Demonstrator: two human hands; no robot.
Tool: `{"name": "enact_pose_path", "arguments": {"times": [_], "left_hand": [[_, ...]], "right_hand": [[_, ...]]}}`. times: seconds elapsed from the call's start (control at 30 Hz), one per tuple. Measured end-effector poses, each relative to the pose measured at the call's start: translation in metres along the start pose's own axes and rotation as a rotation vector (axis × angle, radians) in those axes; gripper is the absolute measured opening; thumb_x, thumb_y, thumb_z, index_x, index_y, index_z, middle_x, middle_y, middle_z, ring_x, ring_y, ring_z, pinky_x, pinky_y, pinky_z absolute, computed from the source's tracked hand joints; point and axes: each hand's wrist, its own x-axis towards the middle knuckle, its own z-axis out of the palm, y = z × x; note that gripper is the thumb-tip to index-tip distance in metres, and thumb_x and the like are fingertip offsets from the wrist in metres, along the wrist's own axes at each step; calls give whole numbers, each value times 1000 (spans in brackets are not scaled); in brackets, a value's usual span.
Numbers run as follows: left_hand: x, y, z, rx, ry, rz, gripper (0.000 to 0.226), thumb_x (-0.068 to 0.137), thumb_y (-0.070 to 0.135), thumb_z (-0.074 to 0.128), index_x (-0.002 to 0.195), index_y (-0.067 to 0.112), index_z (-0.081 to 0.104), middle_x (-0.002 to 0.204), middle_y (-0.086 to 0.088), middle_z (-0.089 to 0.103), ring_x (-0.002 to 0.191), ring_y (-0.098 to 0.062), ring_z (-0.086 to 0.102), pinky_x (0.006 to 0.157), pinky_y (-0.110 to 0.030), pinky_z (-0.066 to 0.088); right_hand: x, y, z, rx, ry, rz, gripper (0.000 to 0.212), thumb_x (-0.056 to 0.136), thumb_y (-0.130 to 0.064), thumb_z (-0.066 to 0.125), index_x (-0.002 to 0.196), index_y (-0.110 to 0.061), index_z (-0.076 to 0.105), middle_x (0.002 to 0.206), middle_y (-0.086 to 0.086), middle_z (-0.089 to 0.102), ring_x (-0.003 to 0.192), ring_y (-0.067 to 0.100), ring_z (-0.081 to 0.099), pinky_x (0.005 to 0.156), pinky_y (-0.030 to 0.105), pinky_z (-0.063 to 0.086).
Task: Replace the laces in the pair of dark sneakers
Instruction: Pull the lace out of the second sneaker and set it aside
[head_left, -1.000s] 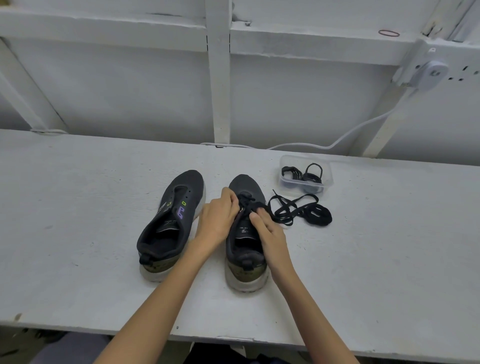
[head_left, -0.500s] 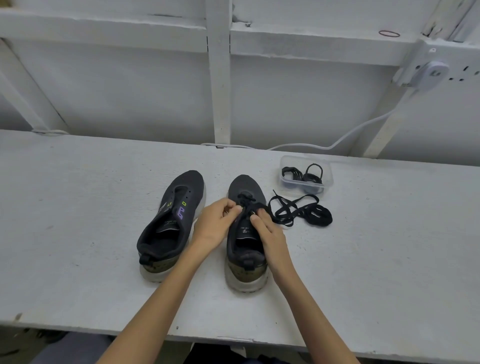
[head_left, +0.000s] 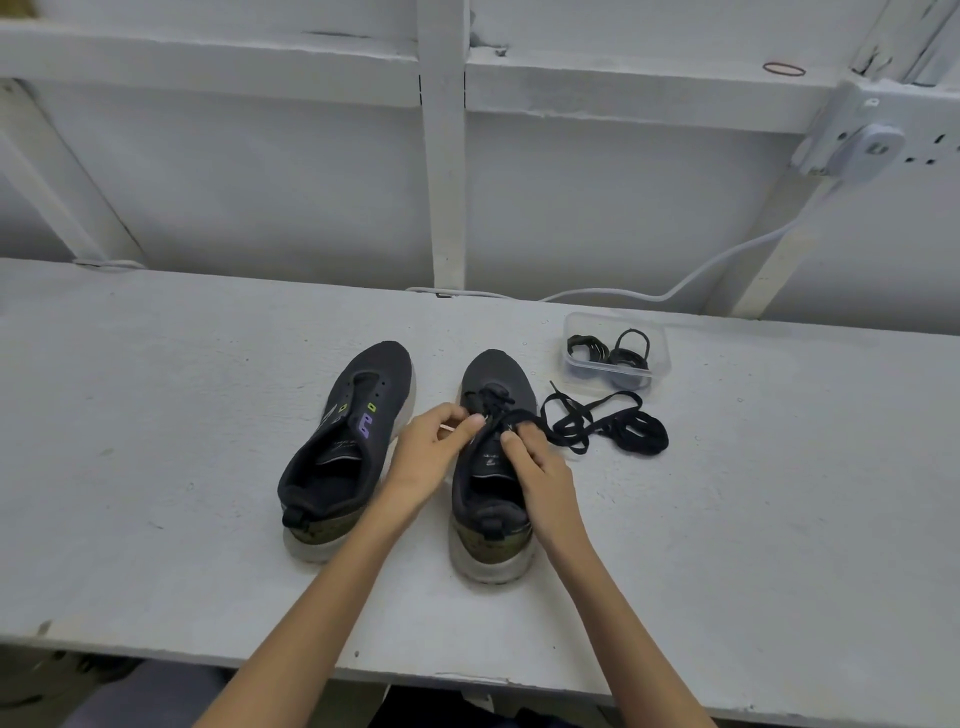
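right sneaker (head_left: 497, 370) mid table (head_left: 156, 415), left sneaker (head_left: 358, 415) beside | left grip (head_left: 431, 452) pinches lace (head_left: 491, 402) at eyelets | right grip (head_left: 540, 467) pinches same lace | loose end lies right, near box (head_left: 660, 358)

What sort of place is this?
Probably a plain workshop or utility room: a rough white-painted workbench, bare white timber framing behind it, and a plug with its cable in a wall socket.

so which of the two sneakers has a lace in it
The sneaker on the right: a black lace is threaded through its front eyelets. The left sneaker has bare eyelets.
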Motion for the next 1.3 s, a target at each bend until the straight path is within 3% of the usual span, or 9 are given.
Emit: {"name": "enact_pose_path", "arguments": {"times": [0.1, 0.27, 0.43, 0.57, 0.67, 0.83, 0.97, 1.13, 1.3], "left_hand": [[6, 7, -4, 23, 82, 9, 13, 93, 19, 62, 86, 8, 67, 66, 8, 56, 61, -1, 48, 59, -19, 39], [10, 27, -19, -339, 184, -91, 18, 98, 19, 54, 83, 17, 62, 75, 3, 51, 67, -7, 46, 55, -21, 37], [-4, 15, -5, -227, 91, -126, 30, 93, 39, 60, 91, 10, 67, 79, 5, 60, 69, -6, 51, 57, -21, 41], [-8, 11, 2, -128, 59, -74, 20, 91, 22, 66, 76, 10, 65, 59, 15, 60, 57, 1, 52, 60, -21, 40], [2, 21, -9, -183, 170, -39, 24, 89, 17, 68, 67, 11, 59, 52, 14, 49, 51, 0, 39, 56, -22, 32], [10, 29, -25, -491, 357, -5, 11, 92, 22, 64, 84, 14, 65, 69, 4, 53, 59, -9, 41, 50, -17, 36], [-3, 14, -3, -352, 240, -46, 21, 90, 31, 66, 91, 10, 67, 70, 6, 55, 64, -6, 48, 57, -21, 40], [-5, 0, 10, -203, 137, -64, 20, 89, 22, 68, 72, 11, 64, 58, 12, 56, 57, -5, 48, 63, -27, 40], [6, 41, -22, -416, 421, 33, 23, 93, 19, 63, 71, 13, 57, 56, 4, 42, 52, -8, 34, 55, -22, 34]], "right_hand": [[0, 0, -3, 11, -7, 21, 19, 97, -31, 53, 81, -20, 52, 89, 3, 57, 84, 10, 54, 80, 27, 43], [0, -1, -3, -9, -11, 39, 22, 99, -28, 53, 77, -23, 51, 86, -2, 56, 79, 7, 54, 76, 23, 41], [-1, -2, -1, -11, 14, 39, 22, 98, -27, 54, 76, -25, 51, 85, -2, 56, 79, 8, 54, 75, 23, 41], [-1, -5, -1, -22, 21, 47, 21, 98, -27, 54, 78, -25, 53, 85, -3, 58, 79, 8, 55, 73, 20, 42], [-1, -4, -3, 2, 21, 58, 19, 98, -26, 54, 82, -17, 56, 85, -2, 59, 77, 3, 54, 72, 14, 41], [-1, -3, -1, 20, 28, 66, 22, 98, -28, 55, 81, -15, 56, 86, 2, 59, 80, 8, 54, 75, 19, 42], [-2, -5, -1, 13, 35, 63, 18, 98, -28, 55, 82, -20, 57, 87, -2, 60, 82, 6, 55, 74, 17, 41], [-2, -5, -1, 1, 32, 65, 16, 98, -28, 54, 89, -17, 61, 93, 1, 63, 86, 7, 58, 75, 14, 42], [-3, -7, -3, 41, 28, 72, 20, 98, -27, 55, 79, -21, 57, 86, -3, 59, 81, 4, 54, 75, 15, 41]]}}
